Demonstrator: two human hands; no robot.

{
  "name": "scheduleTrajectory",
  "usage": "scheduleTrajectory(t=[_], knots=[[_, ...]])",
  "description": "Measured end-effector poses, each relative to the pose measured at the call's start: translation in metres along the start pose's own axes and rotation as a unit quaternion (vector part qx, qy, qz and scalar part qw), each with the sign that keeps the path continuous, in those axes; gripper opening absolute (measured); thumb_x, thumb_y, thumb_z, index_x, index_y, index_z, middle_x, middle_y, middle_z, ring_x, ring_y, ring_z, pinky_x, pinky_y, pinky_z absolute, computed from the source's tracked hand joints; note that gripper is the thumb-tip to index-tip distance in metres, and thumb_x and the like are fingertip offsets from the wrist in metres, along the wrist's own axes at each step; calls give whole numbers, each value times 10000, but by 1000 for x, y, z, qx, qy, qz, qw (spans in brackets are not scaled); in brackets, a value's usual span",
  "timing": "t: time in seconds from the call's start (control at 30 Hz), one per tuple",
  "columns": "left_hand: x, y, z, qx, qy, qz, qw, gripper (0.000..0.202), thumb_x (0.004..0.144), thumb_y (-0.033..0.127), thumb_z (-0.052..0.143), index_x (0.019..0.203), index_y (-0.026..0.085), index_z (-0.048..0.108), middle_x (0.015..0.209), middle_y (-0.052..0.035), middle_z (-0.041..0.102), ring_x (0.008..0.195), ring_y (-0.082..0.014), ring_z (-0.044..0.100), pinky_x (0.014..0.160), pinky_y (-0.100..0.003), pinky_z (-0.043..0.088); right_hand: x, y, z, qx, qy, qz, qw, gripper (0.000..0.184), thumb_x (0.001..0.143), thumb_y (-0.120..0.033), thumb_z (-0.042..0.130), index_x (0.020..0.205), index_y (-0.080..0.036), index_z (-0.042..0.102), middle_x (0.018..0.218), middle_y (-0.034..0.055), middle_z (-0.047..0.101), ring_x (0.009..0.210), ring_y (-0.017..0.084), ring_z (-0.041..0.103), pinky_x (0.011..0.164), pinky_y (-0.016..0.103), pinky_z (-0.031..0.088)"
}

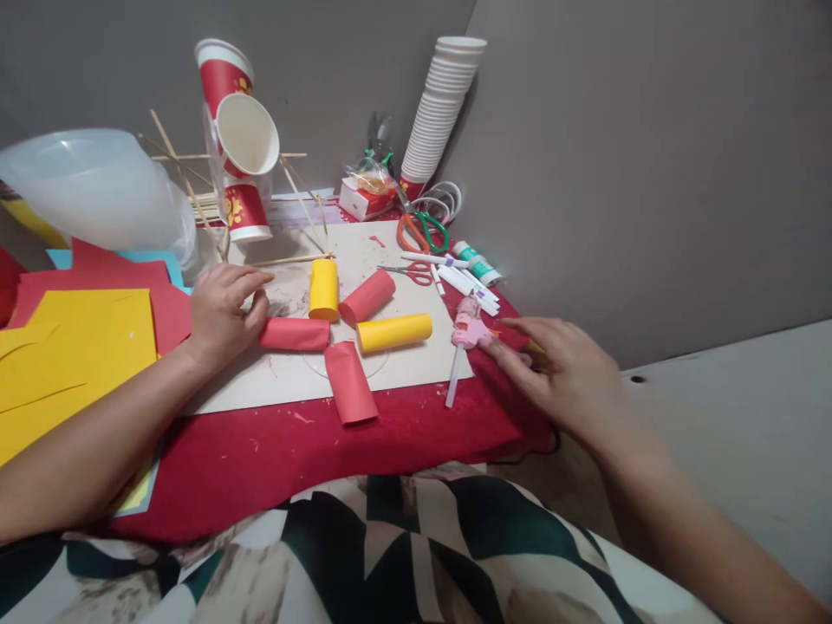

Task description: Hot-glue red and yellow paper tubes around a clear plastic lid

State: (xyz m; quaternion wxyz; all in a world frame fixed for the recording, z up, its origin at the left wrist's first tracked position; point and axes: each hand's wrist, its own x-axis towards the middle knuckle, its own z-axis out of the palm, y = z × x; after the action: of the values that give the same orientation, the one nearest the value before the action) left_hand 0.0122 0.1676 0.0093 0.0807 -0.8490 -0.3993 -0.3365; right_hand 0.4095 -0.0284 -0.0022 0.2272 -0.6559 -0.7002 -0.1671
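My left hand [227, 303] is open, its fingers apart, beside the left end of a red paper tube [295, 334]. Two more red paper tubes [351, 381] and two yellow paper tubes [394, 334] lie with it in a star-like ring. Under them is a clear round disc [380, 368], mostly covered. At the right, my right hand [562, 368] is open, with its thumb and fingers spread around the back of a pink glue gun [471, 329]. A whitish glue stick [455, 377] extends from the gun towards me. Whether my thumb touches the gun is hard to tell.
A white board [240, 394] lies on the red cloth [260, 459]. Coloured paper [97, 347] spreads at left. Behind stand a stick frame [292, 258] with red paper cups [247, 208], a tall cup stack [435, 113], scissors [422, 232] and glue sticks [464, 282]. Grey walls [617, 173] border the table.
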Motion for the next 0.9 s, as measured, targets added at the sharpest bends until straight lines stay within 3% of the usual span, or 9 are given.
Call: scheduleTrajectory(t=[0.17,0.37,0.47,0.57,0.63,0.73,0.9], knots=[[7,6,-17,-6,-105,-18,994,355,905,259,527,1148,162,766,1106,-85,798,1028,-261,712,919,-448,548,-13,8,10,16,-95,60,994,534,978,-607,548,1228,-156,686,1171,208,753,1025,387,726,812,531,604],[22,14,-47,-52,-277,-87,956,600,763,299,563,1332,159,696,1303,-113,751,854,-259,738,764,-390,590,-3,3,11,5,-175,109,978,498,942,-555,550,1249,-179,660,1244,202,740,1121,407,700,848,532,587],[21,24,-55,-85,-239,-82,964,566,789,296,562,1328,177,687,1322,-97,742,1005,-295,737,806,-394,594,3,0,8,-6,-212,146,966,492,929,-536,547,1239,-166,644,1215,213,744,1071,398,713,808,495,578],[12,38,-50,-95,-157,15,983,390,889,298,560,1222,177,723,1198,-104,782,1064,-298,727,925,-443,565,6,-2,7,-20,-229,182,956,513,918,-526,536,1264,-157,621,1251,219,729,1052,393,717,781,469,567],[6,47,-43,-92,-136,95,982,316,943,311,561,1160,161,735,1111,-119,796,1021,-296,734,909,-455,556,6,-1,9,-27,-225,192,955,513,918,-523,517,1267,-161,617,1254,210,725,1053,387,717,771,458,564],[-1,55,-33,-65,-146,172,972,291,977,320,571,1153,155,733,1093,-136,794,1017,-300,728,887,-455,546,5,4,14,-33,-208,192,959,496,935,-522,483,1256,-170,621,1241,198,720,1052,373,719,752,442,568],[-4,54,-25,-38,-183,183,965,330,987,327,586,1242,158,711,1139,-140,772,1032,-302,703,916,-460,529,-1,16,24,-19,-166,149,975,487,970,-532,478,1267,-186,648,1206,204,724,1025,374,726,705,440,573]])
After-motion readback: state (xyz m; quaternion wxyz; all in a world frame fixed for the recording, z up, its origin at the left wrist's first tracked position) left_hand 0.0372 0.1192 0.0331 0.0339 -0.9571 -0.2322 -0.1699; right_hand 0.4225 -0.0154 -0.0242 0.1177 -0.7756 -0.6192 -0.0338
